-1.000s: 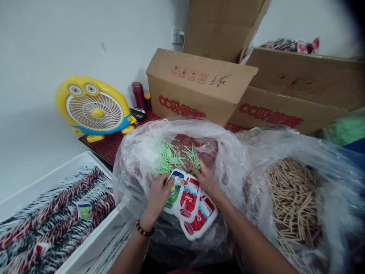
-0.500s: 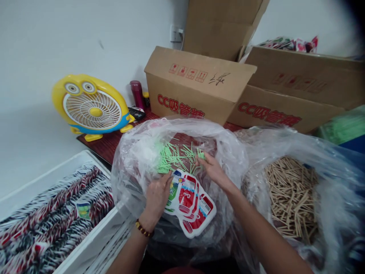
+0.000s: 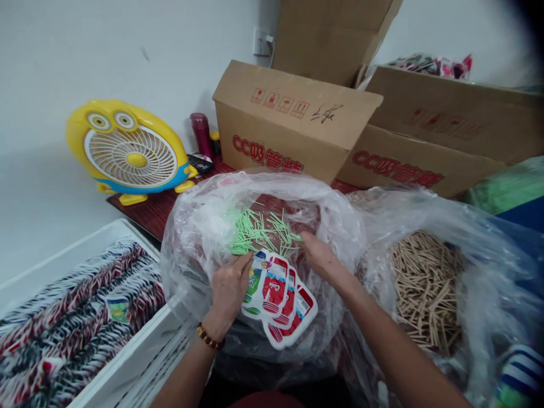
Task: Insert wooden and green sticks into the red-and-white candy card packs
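Observation:
My left hand (image 3: 227, 292) grips a fanned stack of bottle-shaped printed pouches (image 3: 278, 297), red, white and green, over the mouth of a clear plastic bag (image 3: 199, 226). Inside that bag lies a heap of thin green straws (image 3: 261, 232). My right hand (image 3: 321, 258) is in the bag at the right edge of the green straws, fingers pinched on a green straw just above the pouches. A bead bracelet (image 3: 208, 338) is on my left wrist.
A second clear bag of tan straws (image 3: 425, 283) sits to the right. A white crate (image 3: 140, 354) of packed pouches is at the lower left. Behind stand a yellow desk fan (image 3: 127, 153), a maroon bottle (image 3: 200, 134) and printed cardboard boxes (image 3: 289, 124).
My right hand lifted from the pouches into the green straws, then came back down toward the pouches with a straw. The view shifted slightly; my left hand kept its grip.

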### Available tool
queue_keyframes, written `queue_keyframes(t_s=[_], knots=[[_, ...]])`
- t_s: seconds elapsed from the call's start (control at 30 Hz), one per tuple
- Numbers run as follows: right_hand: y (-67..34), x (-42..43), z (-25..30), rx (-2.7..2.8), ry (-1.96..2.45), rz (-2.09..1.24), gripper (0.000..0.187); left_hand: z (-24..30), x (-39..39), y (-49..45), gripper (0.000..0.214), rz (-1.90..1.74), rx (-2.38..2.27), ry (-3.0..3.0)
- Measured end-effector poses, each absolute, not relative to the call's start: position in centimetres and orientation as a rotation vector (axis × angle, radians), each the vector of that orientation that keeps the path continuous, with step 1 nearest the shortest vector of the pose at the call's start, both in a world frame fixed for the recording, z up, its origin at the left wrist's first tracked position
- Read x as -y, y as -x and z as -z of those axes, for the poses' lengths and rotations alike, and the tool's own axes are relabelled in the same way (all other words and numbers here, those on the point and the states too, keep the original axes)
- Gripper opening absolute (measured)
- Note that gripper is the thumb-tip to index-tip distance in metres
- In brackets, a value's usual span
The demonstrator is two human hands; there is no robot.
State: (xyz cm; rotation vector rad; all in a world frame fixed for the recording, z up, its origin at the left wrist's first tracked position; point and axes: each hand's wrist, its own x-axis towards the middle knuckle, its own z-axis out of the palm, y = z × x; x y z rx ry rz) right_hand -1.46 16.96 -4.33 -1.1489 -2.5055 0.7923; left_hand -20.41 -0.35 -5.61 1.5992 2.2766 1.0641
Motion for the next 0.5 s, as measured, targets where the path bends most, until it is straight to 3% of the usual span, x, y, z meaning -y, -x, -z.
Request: queue_keyframes(t_s=[0.1,0.33,0.5], knots=[[2.8,-16.3,4.5,2.735,1.189,-0.599,0.023,4.7,0.2,20.4,0.026,-1.145,-2.207,-1.614],[3.0,-17.3,5.8,2.481,1.147,-0.887,0.006,3.0,0.4,20.7,0.023,-1.317,-2.001,-1.307],[2.1,-17.1,5.9,2.077,1.088,-1.187,0.03,2.9,1.0,20.6,0.027,-1.454,-1.635,-0.937]])
